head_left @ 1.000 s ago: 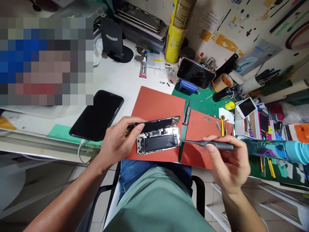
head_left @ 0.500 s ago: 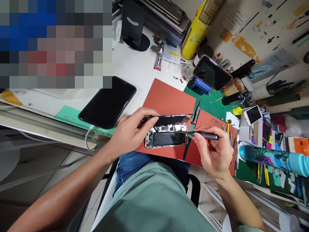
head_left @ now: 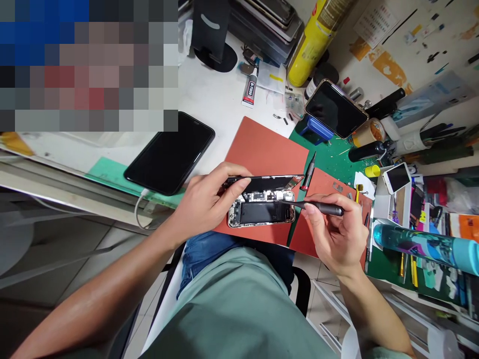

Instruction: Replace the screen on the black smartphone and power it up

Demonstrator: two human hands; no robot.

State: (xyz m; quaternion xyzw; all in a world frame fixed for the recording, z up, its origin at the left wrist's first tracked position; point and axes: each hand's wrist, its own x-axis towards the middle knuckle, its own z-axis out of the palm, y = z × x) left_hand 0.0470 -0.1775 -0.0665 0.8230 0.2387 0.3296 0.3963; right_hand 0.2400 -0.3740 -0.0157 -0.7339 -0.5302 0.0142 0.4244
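Note:
An opened phone body [head_left: 262, 213] lies on a reddish-brown mat [head_left: 267, 144], its inner parts and black battery showing. Its screen panel [head_left: 271, 183] is tilted up along the far edge. My left hand [head_left: 215, 199] pinches the left end of that panel between thumb and fingers. In my right hand [head_left: 337, 229] is a dark screwdriver [head_left: 324, 207], held between thumb and fingers, with its thin shaft pointing left over the upper right part of the phone body. Whether the tip touches anything is too small to tell.
A large black phone [head_left: 172, 154] with a white cable lies at the left. Beyond the mat are a glue tube [head_left: 249, 89], a phone on a blue stand [head_left: 337, 108] and a yellow can [head_left: 310, 45]. A blue bottle [head_left: 422, 244] and a white phone [head_left: 395, 178] are at the right.
The whole view has shifted slightly, so things appear a little further right and mostly higher. Both hands keep the same holds on the screen panel and screwdriver.

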